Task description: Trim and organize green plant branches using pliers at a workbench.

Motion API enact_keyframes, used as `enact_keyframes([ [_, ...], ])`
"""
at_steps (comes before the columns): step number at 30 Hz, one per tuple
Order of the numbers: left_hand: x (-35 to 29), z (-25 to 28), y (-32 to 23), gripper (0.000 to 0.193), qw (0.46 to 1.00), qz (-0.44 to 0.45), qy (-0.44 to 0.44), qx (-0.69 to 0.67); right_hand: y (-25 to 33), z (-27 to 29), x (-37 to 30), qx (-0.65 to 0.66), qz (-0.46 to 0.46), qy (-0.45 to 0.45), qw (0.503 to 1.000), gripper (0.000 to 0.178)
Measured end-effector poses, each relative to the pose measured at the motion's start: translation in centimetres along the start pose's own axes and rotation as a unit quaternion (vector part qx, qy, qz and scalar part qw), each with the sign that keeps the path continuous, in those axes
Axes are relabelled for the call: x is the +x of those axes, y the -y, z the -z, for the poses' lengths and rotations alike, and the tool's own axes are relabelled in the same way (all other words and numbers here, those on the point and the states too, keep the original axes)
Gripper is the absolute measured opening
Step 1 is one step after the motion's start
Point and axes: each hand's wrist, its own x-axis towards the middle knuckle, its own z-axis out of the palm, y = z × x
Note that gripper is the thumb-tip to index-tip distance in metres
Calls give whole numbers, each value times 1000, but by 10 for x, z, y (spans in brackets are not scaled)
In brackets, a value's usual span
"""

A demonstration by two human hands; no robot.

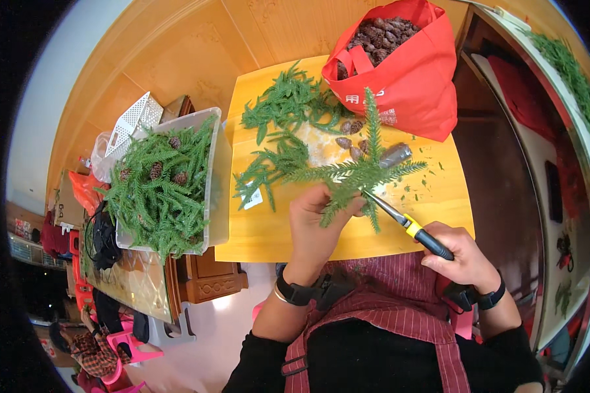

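Over the front of the table, my left hand [321, 213] pinches a green artificial pine branch [367, 171] at its middle, its needled arms spreading outward. My right hand [459, 252] is closed around the black and yellow handle of a tapered metal tool [392, 211] that looks like long-nose pliers. The tool's tip meets the branch beside my left fingers; the exact contact is hidden among the needles. Just beyond the branch lie a dark grey cylinder [395, 155] and several loose pine cones [345, 142].
Loose green sprigs [288, 98] cover the yellow table's [262, 245] far left. Behind the work stands a red bag [419, 85] of brown pine cones [383, 38]. To the left, a clear bin [217, 177] overflows with branches. Needle scraps lie right. A seated person [95, 347] is far lower left.
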Motion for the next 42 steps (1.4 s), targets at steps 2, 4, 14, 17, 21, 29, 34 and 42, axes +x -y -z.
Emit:
enact_keyframes([
  [2, 2, -5, -5, 12, 1000, 22, -7, -12, 0, 1, 0, 64, -8, 25, 998, 18],
  [4, 3, -7, -6, 11, 999, 43, -15, -22, 4, -1, 0, 81, -17, 17, 996, 23],
  [14, 0, -11, -8, 14, 995, 42, -25, -81, -11, -6, -7, 108, -29, -64, 992, 29],
  [17, 0, -14, -7, 13, 996, 19, -20, -80, -13, -10, -7, 73, -50, -80, 993, 29],
  [21, -2, -15, -9, 14, 999, 15, -20, -48, -17, -14, -6, -10, 24, -46, 999, 29],
  [29, -3, -11, 3, 15, 997, -50, -24, 60, -17, -24, -3, 15, 46, -66, 997, 38],
  [34, -6, -12, 4, 15, 994, -68, -26, 75, -18, -26, -1, 30, 48, -56, 997, 40],
  [42, -6, -12, -2, 16, 999, -4, -24, 41, -8, -25, -2, 144, -3, -10, 990, 44],
])
